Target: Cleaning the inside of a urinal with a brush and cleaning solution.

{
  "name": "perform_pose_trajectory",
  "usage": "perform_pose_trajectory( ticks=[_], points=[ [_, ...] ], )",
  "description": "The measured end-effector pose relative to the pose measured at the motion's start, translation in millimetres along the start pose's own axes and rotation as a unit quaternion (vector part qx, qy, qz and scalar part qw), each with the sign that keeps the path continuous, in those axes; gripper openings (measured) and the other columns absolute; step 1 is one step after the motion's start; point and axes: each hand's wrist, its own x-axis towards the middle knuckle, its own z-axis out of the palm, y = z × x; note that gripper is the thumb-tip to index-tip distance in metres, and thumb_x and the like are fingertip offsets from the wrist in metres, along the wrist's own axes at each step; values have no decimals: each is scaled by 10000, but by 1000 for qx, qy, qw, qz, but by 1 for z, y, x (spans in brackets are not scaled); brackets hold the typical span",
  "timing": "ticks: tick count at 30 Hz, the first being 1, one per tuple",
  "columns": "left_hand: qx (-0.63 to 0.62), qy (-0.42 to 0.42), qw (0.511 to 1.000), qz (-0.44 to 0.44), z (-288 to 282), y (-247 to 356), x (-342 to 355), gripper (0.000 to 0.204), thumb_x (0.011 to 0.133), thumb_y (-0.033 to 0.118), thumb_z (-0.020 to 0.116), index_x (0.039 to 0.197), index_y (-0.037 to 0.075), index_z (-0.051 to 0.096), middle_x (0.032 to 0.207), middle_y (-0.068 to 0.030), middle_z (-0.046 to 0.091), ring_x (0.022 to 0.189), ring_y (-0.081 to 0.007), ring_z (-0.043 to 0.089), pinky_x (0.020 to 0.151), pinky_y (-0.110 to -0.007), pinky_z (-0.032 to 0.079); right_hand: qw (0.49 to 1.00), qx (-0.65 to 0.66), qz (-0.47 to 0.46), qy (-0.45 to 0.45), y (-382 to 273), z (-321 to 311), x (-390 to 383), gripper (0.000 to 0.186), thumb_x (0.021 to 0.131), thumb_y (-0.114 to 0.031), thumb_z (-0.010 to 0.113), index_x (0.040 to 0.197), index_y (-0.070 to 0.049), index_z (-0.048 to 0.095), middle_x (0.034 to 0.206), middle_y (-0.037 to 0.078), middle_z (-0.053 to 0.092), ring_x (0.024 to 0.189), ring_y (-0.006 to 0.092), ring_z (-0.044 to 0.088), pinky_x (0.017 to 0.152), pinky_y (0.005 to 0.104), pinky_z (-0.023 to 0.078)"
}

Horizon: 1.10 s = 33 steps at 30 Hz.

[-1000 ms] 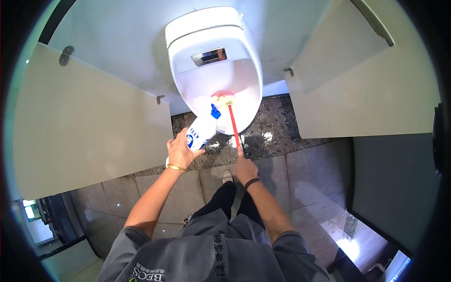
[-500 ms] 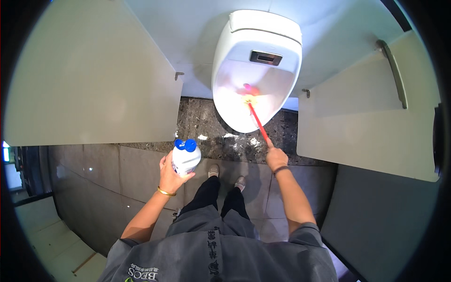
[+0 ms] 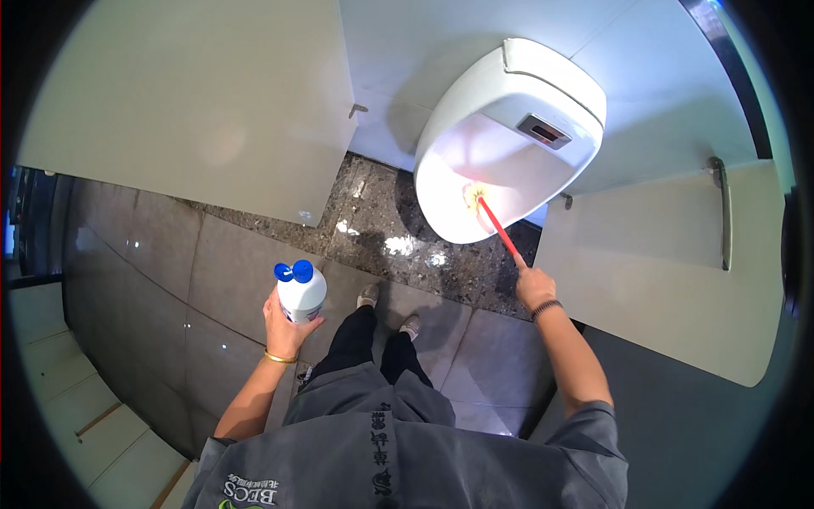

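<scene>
A white wall-hung urinal (image 3: 449, 153) stands ahead, slightly to the right. My right hand (image 3: 536, 289) is closed round the red handle of a toilet brush (image 3: 498, 227). The brush's pale yellow head lies inside the bowl, against its lower inner surface, where bright glare hides detail. Off to the left, away from the urinal, my left hand (image 3: 287, 327) grips a white bottle (image 3: 301, 294) by its side. The bottle has a blue flip cap, which looks raised.
Pale partition panels flank the urinal, the left panel (image 3: 186, 102) and the right panel (image 3: 661, 237). A metal grab bar (image 3: 724, 212) is fixed at the right. Shiny dark speckled stone (image 3: 381, 229) lies below the urinal, bordering grey floor tiles (image 3: 246, 246).
The view has turned, so the urinal now appears tilted and further right. Inside the bowl the brush head has shifted, and a pink spot seen earlier no longer shows. Both hands keep their holds.
</scene>
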Motion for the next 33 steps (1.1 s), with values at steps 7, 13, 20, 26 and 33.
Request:
perform_pose_trajectory(
  ticks=[7,13,20,26,33],
  points=[
    [-27,26,999,-35,4,-19,-5,1023,427,173,869,1287,54,326,1172,-143,502,1086,-335,451,933,-421,350,997,10,-55,-60,-40,5,-8,530,889,-134,348,1401,-219,242,938,179,645,858,318,641,758,435,508],
    [-22,36,996,-83,2,-8,1,1002,425,156,867,1272,49,343,1153,-146,504,1084,-339,453,918,-419,367,1000,-23,11,-4,4,21,10,581,871,-120,367,1414,-239,197,898,178,652,801,319,650,707,432,519],
    [-77,56,994,-49,5,-14,-5,1003,425,147,865,1275,45,341,1160,-140,498,1075,-338,464,919,-417,367,998,35,-54,-28,-40,34,-20,597,847,-104,364,1408,-249,220,881,222,638,809,344,642,732,459,507],
    [-39,59,995,-63,0,0,-11,989,434,140,861,1272,44,345,1151,-138,500,1072,-342,466,920,-420,372,997,62,43,28,-11,30,6,557,866,-146,396,1394,-264,263,897,191,646,810,322,645,703,432,518],
    [-94,74,991,-59,-1,4,-13,972,434,119,855,1261,50,349,1125,-142,519,1044,-340,486,894,-421,394,864,494,53,-74,-11,61,-41,496,924,-221,394,1401,-212,260,706,123,553,572,233,537,505,361,445]
  ],
)
